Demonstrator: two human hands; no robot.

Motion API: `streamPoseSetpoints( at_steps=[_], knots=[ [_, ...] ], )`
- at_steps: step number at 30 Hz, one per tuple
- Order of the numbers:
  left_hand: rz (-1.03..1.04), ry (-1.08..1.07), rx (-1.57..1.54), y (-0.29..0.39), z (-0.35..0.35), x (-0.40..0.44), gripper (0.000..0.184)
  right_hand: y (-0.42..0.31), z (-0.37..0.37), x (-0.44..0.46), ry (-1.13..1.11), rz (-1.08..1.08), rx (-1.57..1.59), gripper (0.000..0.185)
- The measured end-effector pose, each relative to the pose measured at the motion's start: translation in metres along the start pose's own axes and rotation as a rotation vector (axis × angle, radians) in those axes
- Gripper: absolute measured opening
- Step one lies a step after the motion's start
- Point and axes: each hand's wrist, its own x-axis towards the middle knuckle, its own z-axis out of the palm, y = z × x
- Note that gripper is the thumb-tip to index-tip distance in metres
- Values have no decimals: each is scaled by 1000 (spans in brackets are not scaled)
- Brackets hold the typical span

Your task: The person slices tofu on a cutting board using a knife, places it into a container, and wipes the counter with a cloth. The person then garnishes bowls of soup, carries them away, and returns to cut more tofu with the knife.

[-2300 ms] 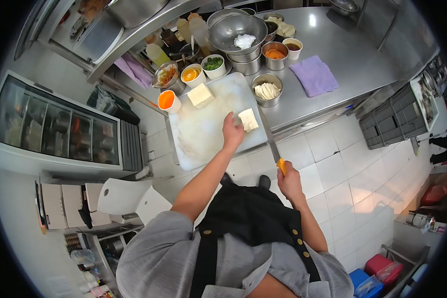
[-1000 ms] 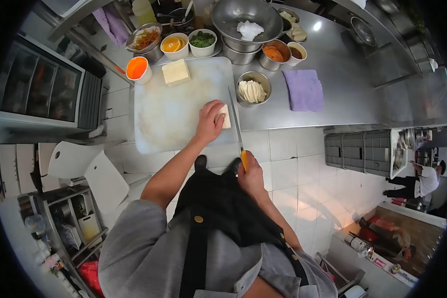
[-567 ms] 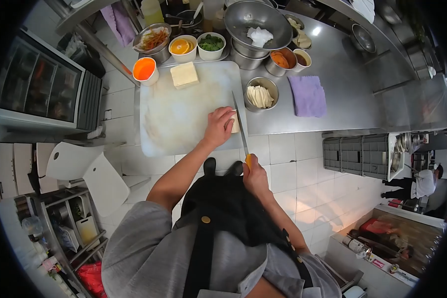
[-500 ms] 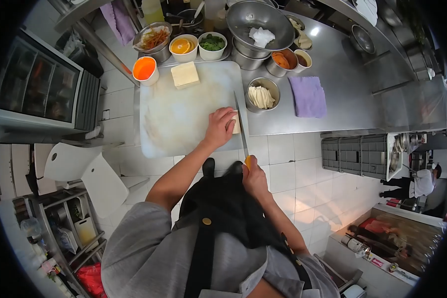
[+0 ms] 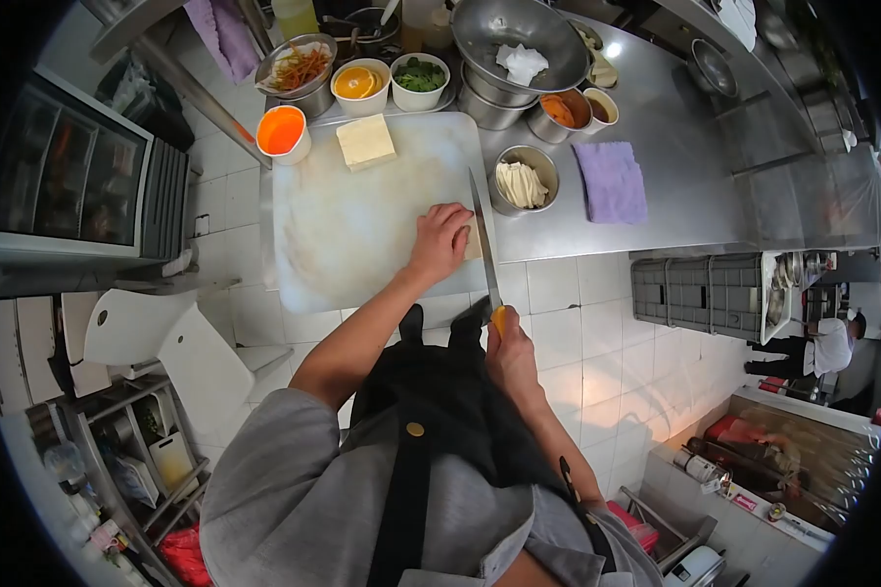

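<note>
My left hand (image 5: 440, 240) rests with bent fingertips on a small pale piece of tofu (image 5: 474, 243) near the right edge of the white cutting board (image 5: 333, 235). Most of that piece is hidden by the fingers and the blade. My right hand (image 5: 511, 350) is wrapped round the orange handle of a long knife (image 5: 485, 235). The blade points away from me and runs along the right side of the piece. Farther up the board sits a larger pale tofu block (image 5: 367, 143), apart from both hands.
A metal bowl of pale slices (image 5: 524, 181) and a folded purple cloth (image 5: 612, 183) lie right of the board. Behind it stand an orange-filled tub (image 5: 282, 132), orange slices (image 5: 357, 82), green leaves (image 5: 420, 76) and a large metal bowl (image 5: 480, 49). A person (image 5: 830, 347) stands far right.
The knife and my right hand have shifted slightly right, and more of the blade's side shows. My left fingers have moved a little and now cover more of the small piece.
</note>
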Motion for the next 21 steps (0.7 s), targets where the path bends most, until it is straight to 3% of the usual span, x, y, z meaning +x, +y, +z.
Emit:
streamPoseSetpoints(
  at_steps=[21],
  knots=[
    [-20,-57,6,2,-2,0,32,-15,-7,11,-71,40,-64,36]
  ],
)
